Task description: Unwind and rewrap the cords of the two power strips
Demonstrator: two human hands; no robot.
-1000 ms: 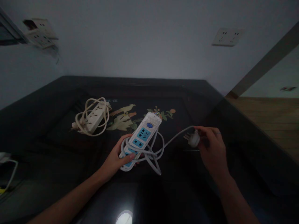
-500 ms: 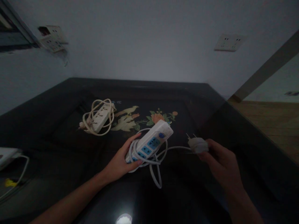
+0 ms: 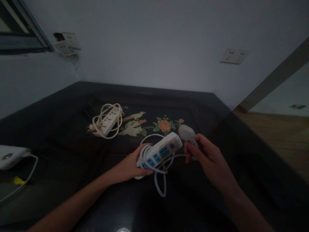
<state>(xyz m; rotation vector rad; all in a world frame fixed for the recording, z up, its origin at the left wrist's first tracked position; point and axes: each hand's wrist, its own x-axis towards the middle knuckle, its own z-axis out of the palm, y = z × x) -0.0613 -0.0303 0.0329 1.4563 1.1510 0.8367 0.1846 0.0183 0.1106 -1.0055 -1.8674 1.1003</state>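
A white power strip with blue sockets is gripped at its lower left end by my left hand. Its white cord is looped around that end, and one loop hangs below. My right hand pinches the neck of the white plug, holding it just beyond the strip's upper right end. The plug's prongs cannot be made out. Farther back on the left lies a second power strip, cream-coloured, with its own cord coiled loosely over it.
The dark glossy tabletop bears a bird and flower picture. At the left edge sits a white device with a cable and yellow tag. Wall sockets are at the right, and more sockets hang loose at the left.
My right hand has moved left with the plug, bringing it close to the power strip's end and turning it so the prongs no longer show. The view has shifted slightly.
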